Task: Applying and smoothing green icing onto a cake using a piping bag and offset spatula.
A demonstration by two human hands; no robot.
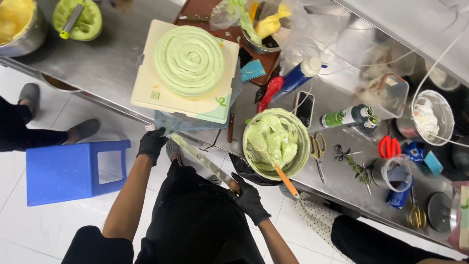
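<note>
Spatula (202, 161), long and smeared with green cream, spans the gap between two black-gloved hands just off the near edge of the steel desk (112, 58). Right hand (250, 198) has its fingers clenched around the handle end, nearest the person; left hand (151, 144) pinches the blade tip with closed fingers, beside a blue cloth (171, 122) hanging over the desk edge. Just beyond the right fingers sits a bowl (276, 143) of pale green cream, an orange-handled scraper (286, 181) leaning out of it toward the hand. Beyond the left fingers, a round cake (189, 61) coated in swirled green cream rests on a square cream-coloured board (146, 93). To the right of the bowl, well apart from both hands, lie a phone (305, 108), scissors (318, 151), a spray can (347, 116) and red-handled scissors (389, 146). Left of the left hand, on the white floor, stands a blue stool (73, 171). Farthest off, past the cake, a green bowl (77, 18) holds a metal tool.
</note>
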